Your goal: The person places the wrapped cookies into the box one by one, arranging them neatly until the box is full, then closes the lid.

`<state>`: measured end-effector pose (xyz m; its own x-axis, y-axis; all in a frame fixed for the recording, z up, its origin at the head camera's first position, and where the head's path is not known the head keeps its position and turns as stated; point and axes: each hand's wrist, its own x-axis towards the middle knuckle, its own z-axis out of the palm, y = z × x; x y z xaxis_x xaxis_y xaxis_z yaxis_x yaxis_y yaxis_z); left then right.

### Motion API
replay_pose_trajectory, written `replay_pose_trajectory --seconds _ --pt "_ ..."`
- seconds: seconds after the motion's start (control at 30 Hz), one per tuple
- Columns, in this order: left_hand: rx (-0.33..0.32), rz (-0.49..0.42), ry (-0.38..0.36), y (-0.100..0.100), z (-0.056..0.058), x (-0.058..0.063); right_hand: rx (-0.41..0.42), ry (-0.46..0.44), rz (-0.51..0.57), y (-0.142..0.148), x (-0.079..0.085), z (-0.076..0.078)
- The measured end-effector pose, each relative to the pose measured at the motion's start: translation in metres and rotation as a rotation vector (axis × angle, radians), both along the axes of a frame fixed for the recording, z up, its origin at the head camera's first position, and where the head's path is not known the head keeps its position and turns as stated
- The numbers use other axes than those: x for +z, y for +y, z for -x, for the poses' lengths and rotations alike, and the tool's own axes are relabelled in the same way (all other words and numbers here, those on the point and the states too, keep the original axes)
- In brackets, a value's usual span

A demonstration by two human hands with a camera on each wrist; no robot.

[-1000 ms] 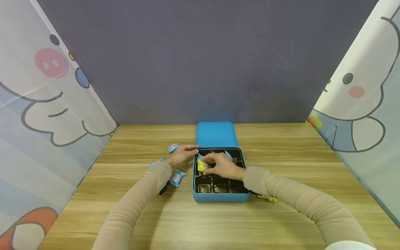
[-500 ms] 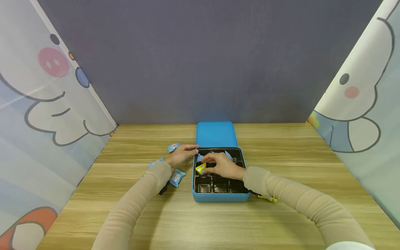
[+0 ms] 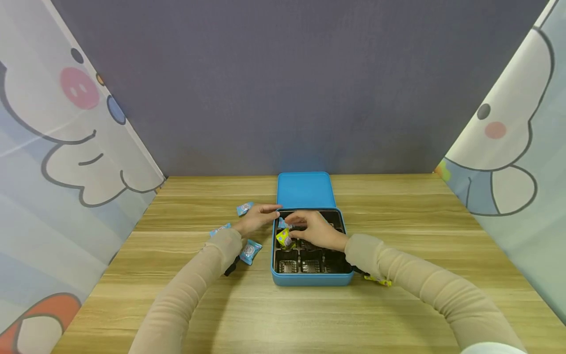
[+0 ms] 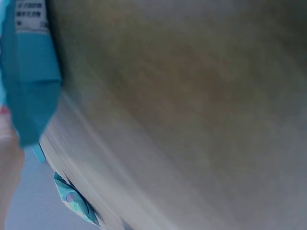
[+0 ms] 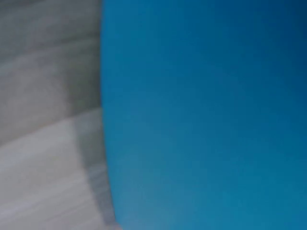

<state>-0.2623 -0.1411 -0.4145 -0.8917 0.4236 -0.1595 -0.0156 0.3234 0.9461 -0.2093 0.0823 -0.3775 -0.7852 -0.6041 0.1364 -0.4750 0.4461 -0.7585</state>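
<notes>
In the head view, a blue box (image 3: pixel 313 280) stands with its lid (image 3: pixel 306 190) folded back. It holds a black divided tray (image 3: pixel 321 253). My right hand (image 3: pixel 317 231) is over the tray, thumb and fingers apart. A yellow wrapped candy (image 3: pixel 283 238) lies tilted in the left middle compartment, by the thumb tip. Behind it, a blue wrapped candy (image 3: pixel 282 223) sits in the back left compartment. My left hand (image 3: pixel 256 219) rests straight fingers at the box's back left corner. The right hand covers part of the tray.
Blue wrapped candies (image 3: pixel 250 251) lie on the wooden table (image 3: pixel 265 314) left of the box, around the left wrist. A yellow wrapper (image 3: pixel 378 280) shows beside the right sleeve. A dark wall (image 3: pixel 292 88) rises behind the table. The right wrist view is mostly blue box wall (image 5: pixel 201 120).
The yellow candy has gone down into the left middle compartment and tipped. My right hand has loosened from it and lifted slightly back. My left hand has stayed at the box corner.
</notes>
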Motion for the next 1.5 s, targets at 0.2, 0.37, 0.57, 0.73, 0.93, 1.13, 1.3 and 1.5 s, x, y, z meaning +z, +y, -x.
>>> replay_pose_trajectory --seconds 0.2,0.37,0.57,0.73,0.93,1.13,1.3,1.5 --pt "0.027 0.013 -0.006 0.0 0.0 0.003 -0.008 -0.003 -0.002 0.001 0.006 0.001" --pt "0.028 0.015 -0.001 0.001 -0.002 0.002 -0.013 -0.017 -0.027 0.002 0.005 -0.001" --pt "0.017 0.009 -0.01 0.002 -0.002 0.0 -0.014 -0.039 -0.019 0.009 0.005 -0.003" --pt "-0.012 0.01 -0.027 0.004 -0.008 0.013 -0.029 -0.061 -0.021 0.018 0.007 -0.003" --pt "-0.018 0.019 -0.03 0.006 -0.017 0.028 -0.009 -0.093 -0.028 0.03 0.014 -0.003" --pt "-0.027 0.01 -0.024 0.005 -0.017 0.027 0.015 -0.12 -0.011 0.042 0.018 -0.003" --pt "0.002 0.0 0.007 0.002 -0.004 0.004 0.022 -0.124 -0.017 0.053 0.02 -0.004" --pt "0.005 -0.005 0.02 0.001 0.0 -0.005 0.011 -0.102 -0.058 0.069 0.019 -0.009"
